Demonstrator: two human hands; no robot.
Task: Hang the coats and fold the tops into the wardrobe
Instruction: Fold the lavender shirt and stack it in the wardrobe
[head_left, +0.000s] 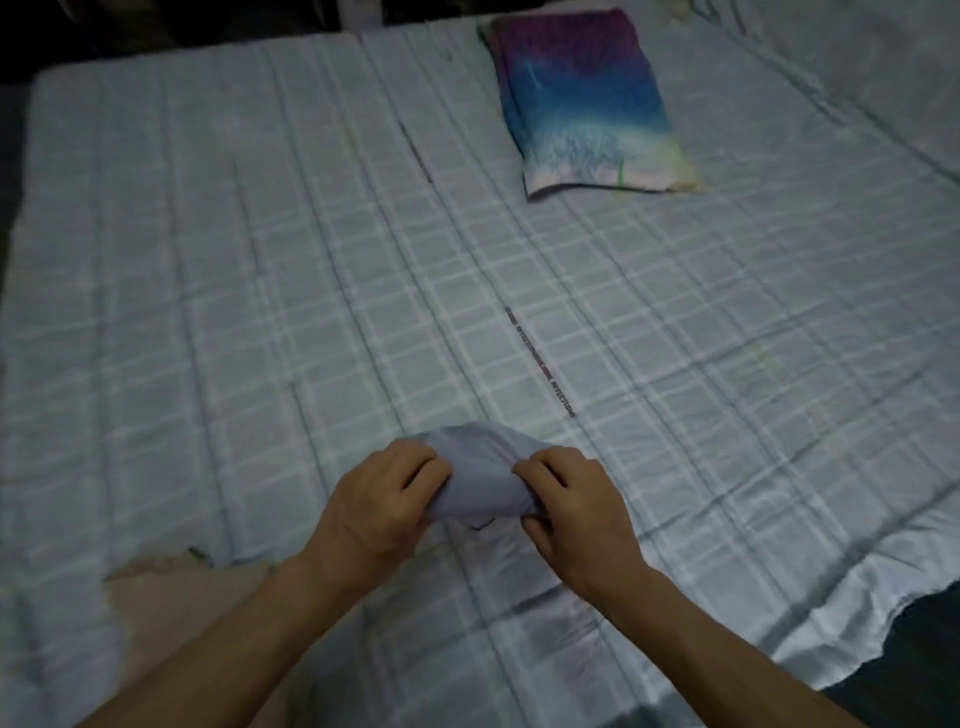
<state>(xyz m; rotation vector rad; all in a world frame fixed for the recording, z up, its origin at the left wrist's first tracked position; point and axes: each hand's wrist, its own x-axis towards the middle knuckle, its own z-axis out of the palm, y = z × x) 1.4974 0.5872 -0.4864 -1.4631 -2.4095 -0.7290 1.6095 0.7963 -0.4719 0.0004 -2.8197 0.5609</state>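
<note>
**a bunched top that can lose its fold**

in the lower centre of the frame both hands hold a small pale top (478, 467), just above the checked sheet of the bed (260, 260). the left hand (379, 499) grips its left end with curled fingers, and the right hand (576, 499) pinches the right end in the same way. the cloth between them is gathered into a soft lump, not flat. i cannot tell which part of the garment each hand has.

the main risk, as i judge it, is that the top is folded while it is crumpled like this. then the creases are pressed in and the bundle is thick and uneven. if one hand lets go too early, the loose end can drop and the shape opens again.

a beige cloth (156, 597) lies at the lower left, near the left forearm. the arm can drag it or mix it with the top when the top is spread out.

the pillow (582, 98) in the upper right is well apart and makes no trouble. the wardrobe is not in view, so the carry to it cannot be judged.
</note>
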